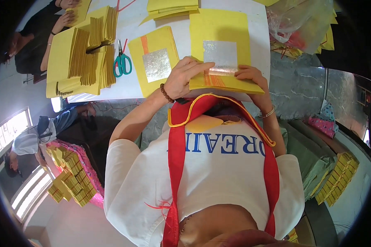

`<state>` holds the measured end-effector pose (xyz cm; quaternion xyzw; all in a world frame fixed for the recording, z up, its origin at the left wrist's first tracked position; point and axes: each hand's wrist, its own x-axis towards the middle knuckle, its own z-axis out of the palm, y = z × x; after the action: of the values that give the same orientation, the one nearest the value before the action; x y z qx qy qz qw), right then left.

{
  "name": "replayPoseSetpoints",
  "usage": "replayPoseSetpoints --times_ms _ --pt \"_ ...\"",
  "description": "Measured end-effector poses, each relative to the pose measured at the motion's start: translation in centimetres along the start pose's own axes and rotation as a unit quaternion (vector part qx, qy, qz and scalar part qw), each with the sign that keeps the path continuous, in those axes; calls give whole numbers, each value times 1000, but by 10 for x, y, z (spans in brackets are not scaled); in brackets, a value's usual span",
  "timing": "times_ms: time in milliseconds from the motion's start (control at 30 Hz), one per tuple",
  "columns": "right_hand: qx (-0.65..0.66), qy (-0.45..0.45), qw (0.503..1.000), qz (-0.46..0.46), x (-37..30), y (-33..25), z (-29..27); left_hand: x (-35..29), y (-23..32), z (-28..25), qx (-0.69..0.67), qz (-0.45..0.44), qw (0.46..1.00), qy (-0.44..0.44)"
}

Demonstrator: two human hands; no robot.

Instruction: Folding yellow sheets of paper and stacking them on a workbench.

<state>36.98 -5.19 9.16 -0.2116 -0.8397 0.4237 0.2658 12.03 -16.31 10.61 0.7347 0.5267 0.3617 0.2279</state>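
Note:
In front of me at the table's near edge lies a yellow paper sheet [219, 25] with a silver foil square [219, 48] in its middle. The near part of the paper is bent up, showing orange streaks. My left hand [185, 75] is closed at its left edge, index finger stretched across the foil. On the right, my right hand [253, 78] grips the bent edge, fingers on top; the thumb is hidden. A second yellow sheet [152, 41] with a foil square and orange stripe lies to the left, beside teal-handled scissors [122, 66].
Thick stacks of folded yellow paper [66, 57] stand at the table's left, near a co-worker's hand [65, 19]. More yellow paper [169, 6] lies at the far edge. A clear plastic bag [297, 24] sits at the far right. Tied yellow bundles [74, 177] are piled behind left.

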Motion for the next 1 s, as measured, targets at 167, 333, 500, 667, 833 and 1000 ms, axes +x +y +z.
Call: replayPoseSetpoints --times_ms 167,333,500,667,833,1000 --pt "167 57 981 86 0 6 1 1 -8 0 -10 2 1000 2" --pt "105 67 976 178 2 3 1 4 -2 5 5 -37 996 80" --pt "32 62 983 171 4 -5 -2 3 11 -1 -35 -173 983 42" --pt "48 13 984 170 6 -9 -6 1 14 -3 -10 -122 991 59" --pt "79 18 973 216 3 -4 -3 2 4 3 33 -141 988 63" --pt "133 122 959 219 23 -14 11 25 4 -2 -92 -298 949 51"
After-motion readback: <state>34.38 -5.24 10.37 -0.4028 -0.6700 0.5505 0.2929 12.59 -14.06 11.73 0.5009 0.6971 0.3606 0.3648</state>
